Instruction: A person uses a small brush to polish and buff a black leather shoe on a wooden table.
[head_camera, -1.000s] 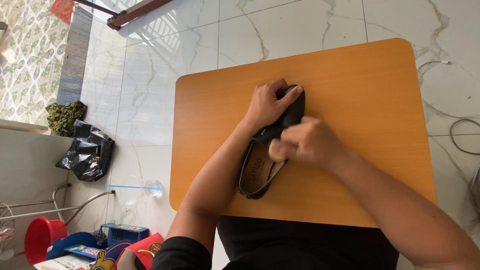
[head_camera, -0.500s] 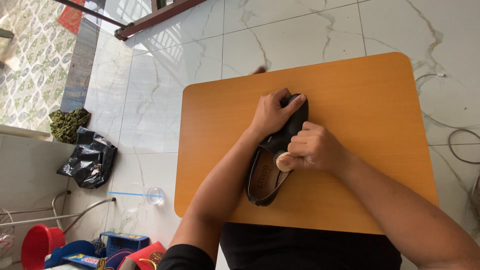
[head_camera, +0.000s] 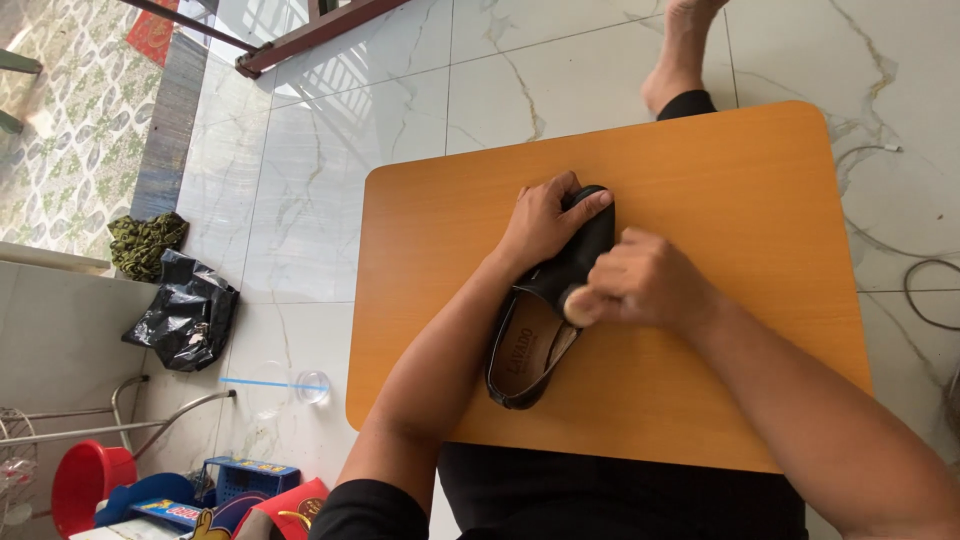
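— Where do we have the black shoe (head_camera: 548, 300)?

— It lies on the orange table (head_camera: 720, 180), near the middle, toe pointing away from us and its tan-lined opening toward us.

— And our left hand (head_camera: 545, 222)?

— It lies flat over the toe, fingers (head_camera: 590, 205) stretched and close together, pressing down on the leather.

— The right hand (head_camera: 645, 280)?

— Curled into a tight grip around a small round light-coloured object (head_camera: 577, 305), held against the shoe's upper just beside the opening. We cannot tell what it is; the fingers hide most of it.

— Anything around?

— A black plastic bag (head_camera: 185, 312) and a red bucket (head_camera: 85, 480) on the marble floor to the left.
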